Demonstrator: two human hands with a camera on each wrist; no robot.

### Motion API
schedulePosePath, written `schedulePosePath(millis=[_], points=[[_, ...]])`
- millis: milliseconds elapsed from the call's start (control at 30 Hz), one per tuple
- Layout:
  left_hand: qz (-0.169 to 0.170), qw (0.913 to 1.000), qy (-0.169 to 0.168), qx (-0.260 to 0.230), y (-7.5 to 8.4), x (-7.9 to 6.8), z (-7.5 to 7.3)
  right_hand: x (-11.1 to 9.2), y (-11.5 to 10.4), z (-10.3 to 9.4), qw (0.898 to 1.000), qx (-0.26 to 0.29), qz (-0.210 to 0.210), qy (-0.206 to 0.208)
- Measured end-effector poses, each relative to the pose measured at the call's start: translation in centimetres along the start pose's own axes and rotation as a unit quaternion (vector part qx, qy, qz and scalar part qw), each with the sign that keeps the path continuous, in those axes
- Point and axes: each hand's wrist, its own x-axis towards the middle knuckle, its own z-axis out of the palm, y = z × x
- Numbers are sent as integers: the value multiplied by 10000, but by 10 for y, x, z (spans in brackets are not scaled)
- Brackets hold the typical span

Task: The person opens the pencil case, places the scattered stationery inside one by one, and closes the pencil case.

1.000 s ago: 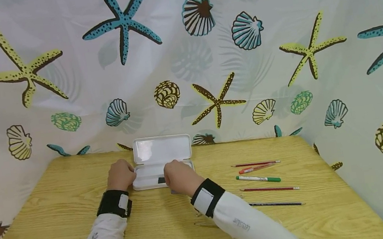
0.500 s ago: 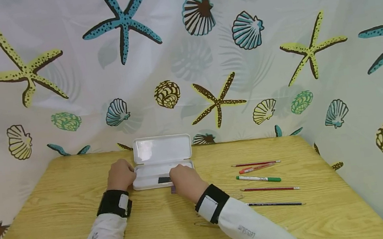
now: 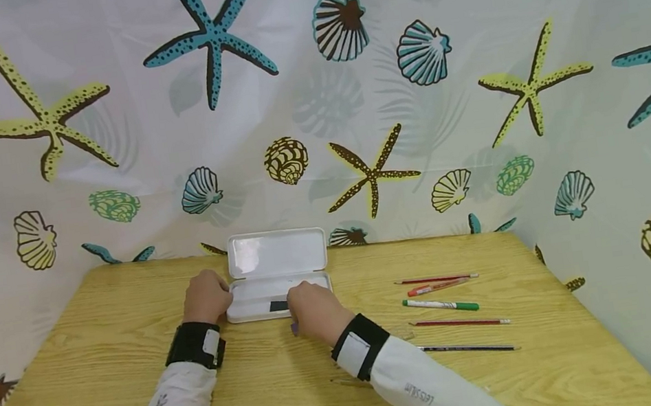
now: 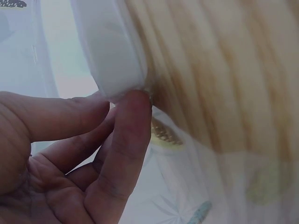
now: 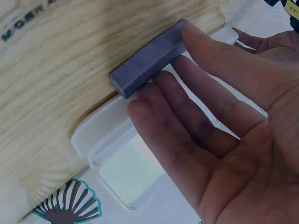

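A white pencil case point(image 3: 253, 308) lies with its lid point(image 3: 276, 253) raised at the back of the table. My left hand point(image 3: 206, 297) pinches the case's left end between thumb and fingers, as the left wrist view shows up close. Over the case's front right part, my right hand point(image 3: 317, 309) holds a purple, block-shaped eraser point(image 5: 148, 58) between thumb and fingers. This eraser is just outside the case's front wall. Inside the case lies a small dark rectangular piece point(image 3: 279, 305), partly covered by the right hand in the head view.
To the right lie a red pencil point(image 3: 436, 278), an orange-red pen point(image 3: 436, 287), a green-and-white marker point(image 3: 440, 305), another red pencil point(image 3: 460, 323) and a dark pencil point(image 3: 471, 348). Thin items are partly hidden under my right forearm. A patterned cloth point(image 3: 301, 116) hangs behind the table.
My right hand has shifted slightly right and towards me, uncovering more of the dark piece in the case. The purple eraser has turned a little. My left hand stays put.
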Motion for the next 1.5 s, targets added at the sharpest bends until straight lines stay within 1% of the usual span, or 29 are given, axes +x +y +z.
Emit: schedulePosePath(millis=[333,633,833,1000,1133,1267,1400,1500], points=[[-14,10000,-19,19,-1,1,2,-3,2,-1,9998,123,-150,-19],[15,10000,-4,17,-3,3,2,-1,0,-3,9996,3,-143,-244],[15,10000,26,55,1,-1,0,-1,1,-2,9989,207,-224,-344],[-38,9999,1,113,4,-3,-1,-1,2,-1,9980,410,-167,-454],[-65,9999,0,125,6,-4,-4,0,2,-3,9977,442,-204,-478],[-76,9999,11,126,7,-5,-5,1,0,-6,9967,509,-195,-595],[-66,9999,9,91,7,-5,-5,1,0,-10,9955,544,-113,-767],[-80,10000,-18,52,5,-4,-3,3,1,-12,9954,569,-119,-759]])
